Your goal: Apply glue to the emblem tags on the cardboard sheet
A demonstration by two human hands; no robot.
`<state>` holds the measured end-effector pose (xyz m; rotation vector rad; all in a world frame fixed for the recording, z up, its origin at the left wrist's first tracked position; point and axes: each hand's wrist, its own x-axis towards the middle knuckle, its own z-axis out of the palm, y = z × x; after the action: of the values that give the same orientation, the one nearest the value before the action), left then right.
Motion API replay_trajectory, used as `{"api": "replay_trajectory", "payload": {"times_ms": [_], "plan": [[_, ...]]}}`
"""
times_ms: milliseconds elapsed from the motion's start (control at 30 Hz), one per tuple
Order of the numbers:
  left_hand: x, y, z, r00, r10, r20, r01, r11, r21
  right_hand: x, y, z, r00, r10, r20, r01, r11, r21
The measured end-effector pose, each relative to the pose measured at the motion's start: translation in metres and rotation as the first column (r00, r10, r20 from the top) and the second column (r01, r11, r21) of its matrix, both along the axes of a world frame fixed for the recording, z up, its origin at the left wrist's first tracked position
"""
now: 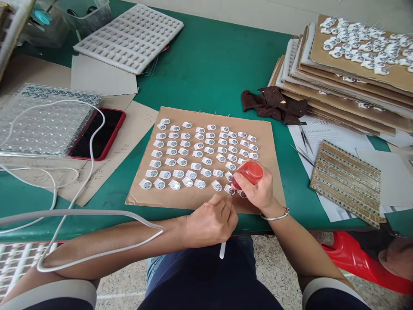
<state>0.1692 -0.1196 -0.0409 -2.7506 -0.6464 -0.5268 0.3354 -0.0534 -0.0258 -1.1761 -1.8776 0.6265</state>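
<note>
A red squeeze bottle is wrapped in my right hand, tilted with its lower end close to the bottom row of small round pieces. Closed in a pinch, my left hand grips a slim tool whose white handle sticks out below the fist. Its fingertips meet one of the lower pieces beside the bottle; the tool's tip is too small to make out. Several small round patterned pieces on white tabs lie in rows on a brown cardboard sheet. My right hand covers some of them at the lower right.
Stacked cardboard sheets with similar pieces stand at the back right, near a brown cloth, tweezers and a gold-striped panel. To the left are a phone, a white moulded tray and a white cable crossing my left arm.
</note>
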Motion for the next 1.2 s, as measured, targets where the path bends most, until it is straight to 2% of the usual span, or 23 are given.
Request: {"api": "replay_trajectory", "payload": {"times_ms": [667,900,1200], "plan": [[0.0001,0.0003,0.0008,1.000,-0.001,0.016,0.001,1.000,-0.008,-0.0011,0.0010,-0.0029,0.999,-0.041,-0.036,0.042,0.999,0.012],[0.0002,0.0012,0.0036,1.000,0.001,0.013,-0.001,1.000,-0.015,-0.0013,-0.0003,-0.0019,0.998,-0.028,-0.051,0.024,0.997,-0.077],[0.0004,0.0013,0.0032,1.000,-0.009,0.026,0.010,1.000,-0.026,-0.0018,0.0006,-0.0013,0.999,-0.034,-0.029,0.034,0.999,-0.013]]}}
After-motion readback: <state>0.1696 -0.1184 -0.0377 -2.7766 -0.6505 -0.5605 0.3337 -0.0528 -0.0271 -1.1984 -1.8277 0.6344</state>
